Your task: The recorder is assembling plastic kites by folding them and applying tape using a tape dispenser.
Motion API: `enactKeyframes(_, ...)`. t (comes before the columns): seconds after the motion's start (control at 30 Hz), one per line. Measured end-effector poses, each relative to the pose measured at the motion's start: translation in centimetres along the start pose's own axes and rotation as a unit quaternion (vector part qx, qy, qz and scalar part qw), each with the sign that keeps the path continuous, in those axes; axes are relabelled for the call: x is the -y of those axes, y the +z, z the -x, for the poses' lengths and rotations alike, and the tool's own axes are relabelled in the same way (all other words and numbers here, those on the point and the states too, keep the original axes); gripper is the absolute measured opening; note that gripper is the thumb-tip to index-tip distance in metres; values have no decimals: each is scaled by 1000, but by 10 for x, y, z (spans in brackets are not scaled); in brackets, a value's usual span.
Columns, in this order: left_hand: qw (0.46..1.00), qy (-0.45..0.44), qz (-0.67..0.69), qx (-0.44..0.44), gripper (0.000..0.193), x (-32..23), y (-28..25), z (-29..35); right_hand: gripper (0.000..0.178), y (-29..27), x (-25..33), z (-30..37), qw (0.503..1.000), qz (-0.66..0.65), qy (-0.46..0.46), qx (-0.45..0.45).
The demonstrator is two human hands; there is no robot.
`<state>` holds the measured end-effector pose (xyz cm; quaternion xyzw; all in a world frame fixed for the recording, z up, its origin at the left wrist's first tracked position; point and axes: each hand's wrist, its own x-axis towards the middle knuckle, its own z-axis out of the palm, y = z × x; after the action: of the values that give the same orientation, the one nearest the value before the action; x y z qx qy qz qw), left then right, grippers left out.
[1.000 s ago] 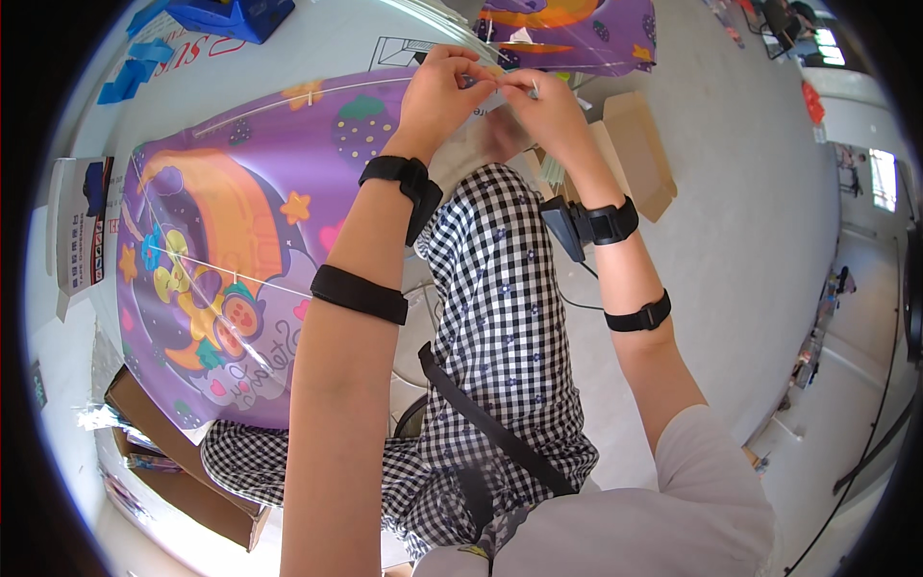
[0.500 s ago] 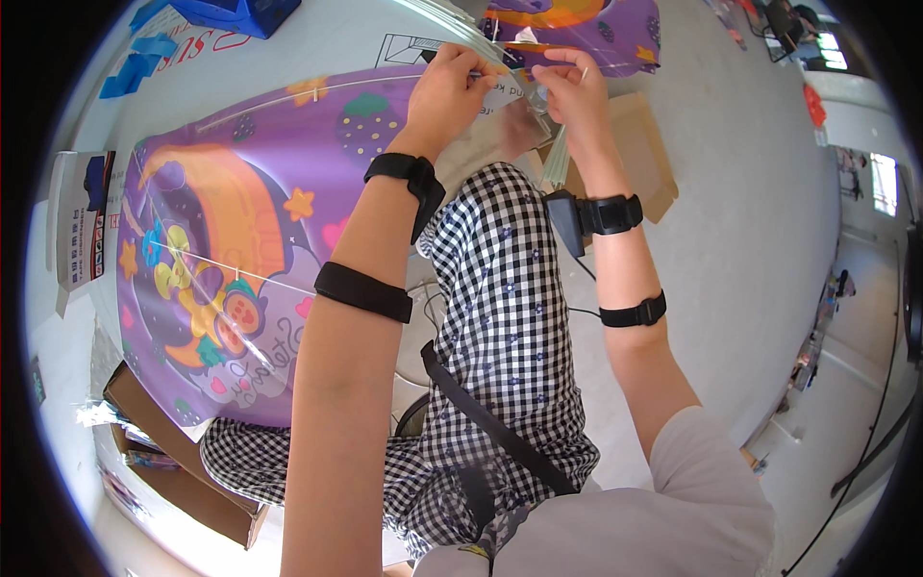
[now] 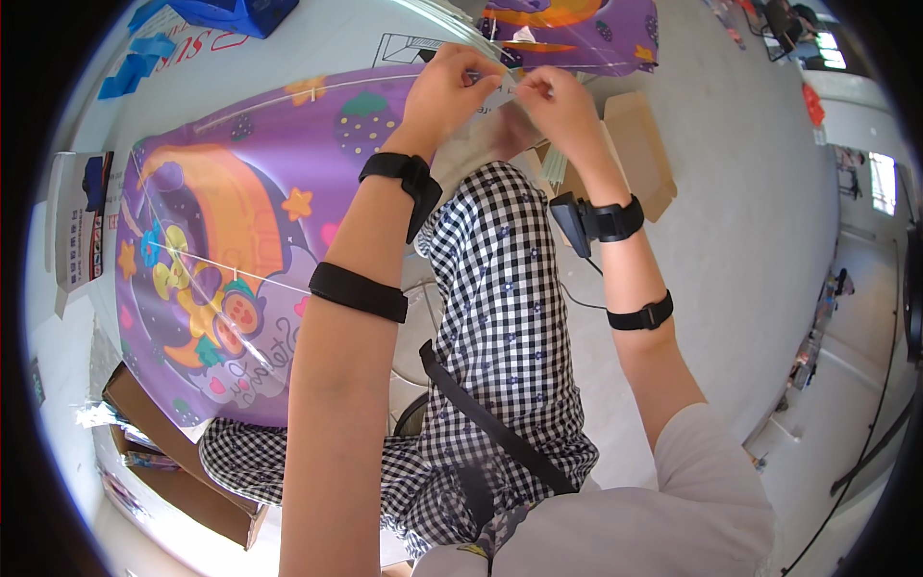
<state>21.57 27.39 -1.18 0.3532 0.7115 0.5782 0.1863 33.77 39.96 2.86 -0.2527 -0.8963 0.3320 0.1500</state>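
Note:
My left hand (image 3: 447, 94) is closed with thumb and fingers pinched together. It is on a bundle of thin pale rods (image 3: 444, 21), which runs from the top edge down between my hands. My right hand (image 3: 562, 111) is pinched close beside it; what its fingertips hold is too small to make out. Below the fingers hangs a clear printed plastic sheet or bag (image 3: 490, 130). Under my right wrist the lower ends of the rods (image 3: 554, 165) show. A purple cartoon-printed sheet (image 3: 216, 202) with thin white rods across it lies left of my left arm.
Beyond my hands is another purple printed piece (image 3: 577, 38). An open cardboard box (image 3: 642, 159) stands right of my knee. A blue container (image 3: 236, 12) and blue scraps (image 3: 135, 67) lie at the far left, a printed box (image 3: 79, 221) and brown carton (image 3: 183, 486) nearer.
My right hand has moved slightly left and down, closer to my left hand, and its raised fingers have curled into a pinch. My left hand has stayed almost in place.

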Motion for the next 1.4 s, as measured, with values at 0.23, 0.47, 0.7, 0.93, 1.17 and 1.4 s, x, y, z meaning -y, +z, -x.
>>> enactKeyframes(0.23, 998, -53, 32, 9, 37, -5, -7, -2, 17, -21, -12, 10, 989, 97, 47, 98)
enactKeyframes(0.47, 999, -48, 4, 6, 33, -12, -7, 2, 18, -16, -15, 0, 966, 248, -33, 72)
enactKeyframes(0.7, 999, -30, -22, -15, 32, -12, -4, 1, 23, -21, -26, -15, 992, 96, 76, 15)
enactKeyframes(0.93, 999, -15, -42, -10, 27, -3, -3, -1, 20, 1, -1, -33, 990, -61, 71, 102)
enactKeyframes(1.17, 999, -3, -36, -27, 30, -4, -1, 1, 24, 11, 0, -37, 992, 5, 90, 87)
enactKeyframes(1.4, 996, 26, -60, -57, 28, -2, 4, 1, 25, 18, 0, -38, 986, -30, 134, 90)
